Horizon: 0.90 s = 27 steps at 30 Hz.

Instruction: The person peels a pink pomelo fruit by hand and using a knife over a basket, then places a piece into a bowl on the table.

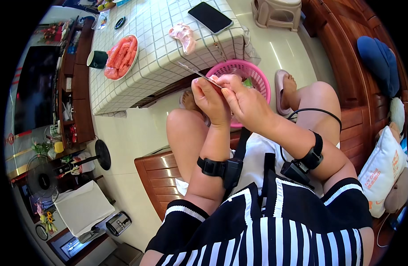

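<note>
My left hand [212, 101] and my right hand [250, 104] meet above a pink plastic basket [263, 78]. A thin metal blade [189, 68] runs out from between them toward the table; whether it is a knife or scissors is unclear. Its near end goes into my right hand's fingers. A small pink piece of raw meat [214, 78] shows at the blade, and my left hand's curled fingers close on it, largely hidden. On the table edge lies another pale piece of raw meat [184, 37]. A white oval plate [136, 50] carries several reddish meat strips [122, 56].
A checked tablecloth [154, 53] covers the table before me. On it are a phone [210, 17], a dark green cup [98, 60] and a round black object [120, 22]. A plastic stool [277, 15] stands beyond. The wooden bench [160, 179] is beneath me; a fan [42, 181] is at left.
</note>
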Tool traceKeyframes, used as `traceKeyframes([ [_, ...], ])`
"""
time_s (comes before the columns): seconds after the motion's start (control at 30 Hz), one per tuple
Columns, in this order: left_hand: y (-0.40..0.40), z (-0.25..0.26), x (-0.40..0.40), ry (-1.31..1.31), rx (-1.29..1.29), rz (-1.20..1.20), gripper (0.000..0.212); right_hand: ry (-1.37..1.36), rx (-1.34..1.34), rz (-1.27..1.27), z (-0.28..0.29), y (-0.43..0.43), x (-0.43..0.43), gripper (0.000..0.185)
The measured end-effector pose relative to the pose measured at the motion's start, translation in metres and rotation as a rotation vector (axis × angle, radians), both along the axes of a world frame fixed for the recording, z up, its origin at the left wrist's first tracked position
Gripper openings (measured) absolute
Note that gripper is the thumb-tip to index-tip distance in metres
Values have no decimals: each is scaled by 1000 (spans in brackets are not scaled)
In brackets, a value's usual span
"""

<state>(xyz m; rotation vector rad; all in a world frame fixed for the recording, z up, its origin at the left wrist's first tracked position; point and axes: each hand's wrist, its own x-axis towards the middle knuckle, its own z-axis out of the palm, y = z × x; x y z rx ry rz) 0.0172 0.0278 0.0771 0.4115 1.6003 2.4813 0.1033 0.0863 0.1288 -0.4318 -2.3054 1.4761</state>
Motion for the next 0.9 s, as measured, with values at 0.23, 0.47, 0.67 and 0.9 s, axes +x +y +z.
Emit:
traceKeyframes([
  [0.23,1,11,3,-145,-9,-21,46,2,-51,35,0,6,-3,25],
  [0.47,0,19,-2,-232,-2,-59,46,-2,94,23,1,3,1,32],
  [0.67,-3,17,4,-48,-48,-29,43,40,90,11,3,1,2,30],
  [0.9,-4,12,5,137,-169,33,35,77,208,-126,5,-7,0,24],
])
